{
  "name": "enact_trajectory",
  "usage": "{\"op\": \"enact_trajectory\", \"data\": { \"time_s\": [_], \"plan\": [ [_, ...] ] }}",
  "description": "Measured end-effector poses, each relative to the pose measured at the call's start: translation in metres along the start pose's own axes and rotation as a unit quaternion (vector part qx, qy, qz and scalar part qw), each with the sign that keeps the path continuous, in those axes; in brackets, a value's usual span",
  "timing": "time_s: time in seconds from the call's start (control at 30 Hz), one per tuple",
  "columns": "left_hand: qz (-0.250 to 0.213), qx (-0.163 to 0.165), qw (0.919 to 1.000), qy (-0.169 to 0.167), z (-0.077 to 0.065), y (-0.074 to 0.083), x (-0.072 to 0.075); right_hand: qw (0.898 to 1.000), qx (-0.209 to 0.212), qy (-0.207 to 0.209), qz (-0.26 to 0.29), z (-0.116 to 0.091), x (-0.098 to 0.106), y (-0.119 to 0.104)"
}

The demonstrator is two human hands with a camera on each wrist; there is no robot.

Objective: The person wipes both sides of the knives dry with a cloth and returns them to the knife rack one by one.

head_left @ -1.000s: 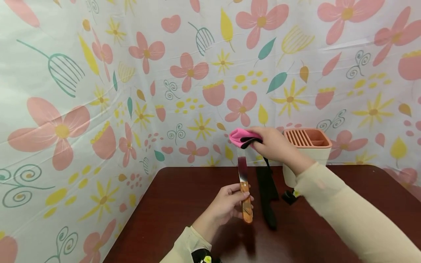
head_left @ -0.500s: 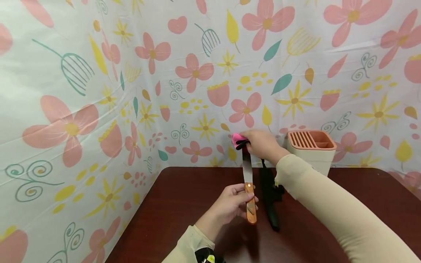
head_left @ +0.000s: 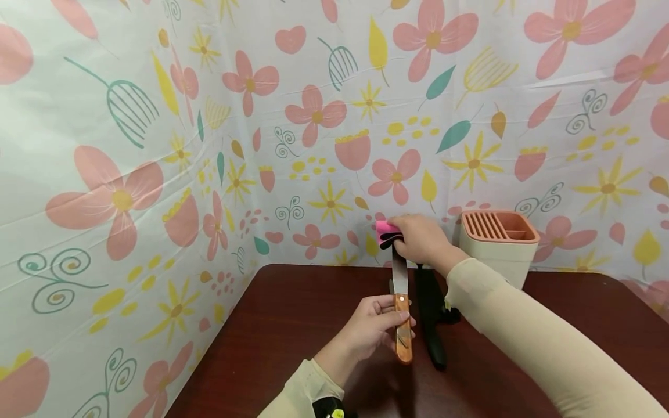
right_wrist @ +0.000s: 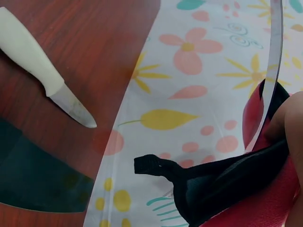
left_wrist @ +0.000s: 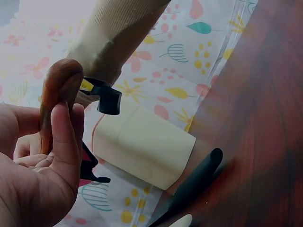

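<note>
My left hand (head_left: 360, 331) grips a knife by its orange-brown wooden handle (head_left: 403, 342), blade pointing up and away. In the left wrist view the rounded handle butt (left_wrist: 61, 82) stands between thumb and fingers. My right hand (head_left: 423, 238) pinches a folded pink cloth (head_left: 384, 228) with black trim round the far end of the steel blade (head_left: 399, 276), hiding the tip. The right wrist view shows the black edging (right_wrist: 222, 179) of the cloth and the thin blade (right_wrist: 274, 47) beside my fingers.
A black cleaver (head_left: 430, 307) lies on the dark red table (head_left: 292, 325), right of the held knife. Near it rests a small white-handled knife (right_wrist: 33, 52). A cream knife holder (head_left: 504, 261) with an orange slotted top stands at the back right, before a flowered curtain (head_left: 313, 145).
My right hand and forearm have swung left and a little down with the cloth, which now wraps the blade's far end. The left hand keeps its grip on the handle.
</note>
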State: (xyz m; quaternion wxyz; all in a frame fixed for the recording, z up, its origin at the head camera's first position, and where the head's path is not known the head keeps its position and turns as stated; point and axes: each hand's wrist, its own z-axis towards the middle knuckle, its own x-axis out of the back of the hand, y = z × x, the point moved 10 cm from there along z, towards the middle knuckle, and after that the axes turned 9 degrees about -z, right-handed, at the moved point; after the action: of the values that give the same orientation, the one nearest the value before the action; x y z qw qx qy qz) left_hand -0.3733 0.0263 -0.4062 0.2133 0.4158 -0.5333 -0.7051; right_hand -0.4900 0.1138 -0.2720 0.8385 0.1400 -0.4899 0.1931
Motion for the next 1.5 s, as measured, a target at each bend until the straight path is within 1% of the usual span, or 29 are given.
{"op": "enact_trajectory", "data": {
  "time_s": [0.2,0.3,0.43,0.57,0.83,0.97,1.07,1.3,1.4,1.5],
  "plan": [
    [-0.004,-0.008,0.9999,-0.005,0.000,0.003,-0.001,1.000,0.021,0.011,0.003,-0.010,0.003,-0.009],
    [-0.008,-0.003,0.9999,-0.006,0.000,0.002,-0.001,0.999,0.033,0.016,0.004,-0.018,0.005,-0.014],
    [-0.010,0.007,0.9999,-0.007,0.001,-0.002,-0.002,0.999,0.033,0.020,0.011,-0.030,0.011,-0.017],
    [-0.008,0.005,1.0000,-0.003,0.000,-0.002,-0.001,0.999,0.032,0.019,0.026,-0.042,0.018,-0.021],
    [-0.005,0.002,1.0000,0.003,0.000,-0.001,0.001,0.997,0.048,0.028,0.057,-0.066,0.029,-0.039],
    [0.000,-0.001,1.0000,0.007,0.000,-0.001,0.003,0.994,0.039,0.029,0.098,-0.078,0.030,-0.043],
    [0.004,-0.001,1.0000,0.009,0.000,-0.002,0.005,0.991,0.031,0.041,0.123,-0.088,0.031,-0.045],
    [0.006,-0.005,0.9998,0.021,0.000,-0.004,0.009,0.983,0.028,0.077,0.165,-0.109,0.030,-0.055],
    [0.010,-0.011,0.9996,0.022,0.001,-0.005,0.010,0.980,0.019,0.081,0.179,-0.117,0.030,-0.057],
    [0.014,-0.014,0.9995,0.024,0.003,-0.006,0.010,0.980,0.008,0.084,0.178,-0.123,0.030,-0.056]
  ]
}}
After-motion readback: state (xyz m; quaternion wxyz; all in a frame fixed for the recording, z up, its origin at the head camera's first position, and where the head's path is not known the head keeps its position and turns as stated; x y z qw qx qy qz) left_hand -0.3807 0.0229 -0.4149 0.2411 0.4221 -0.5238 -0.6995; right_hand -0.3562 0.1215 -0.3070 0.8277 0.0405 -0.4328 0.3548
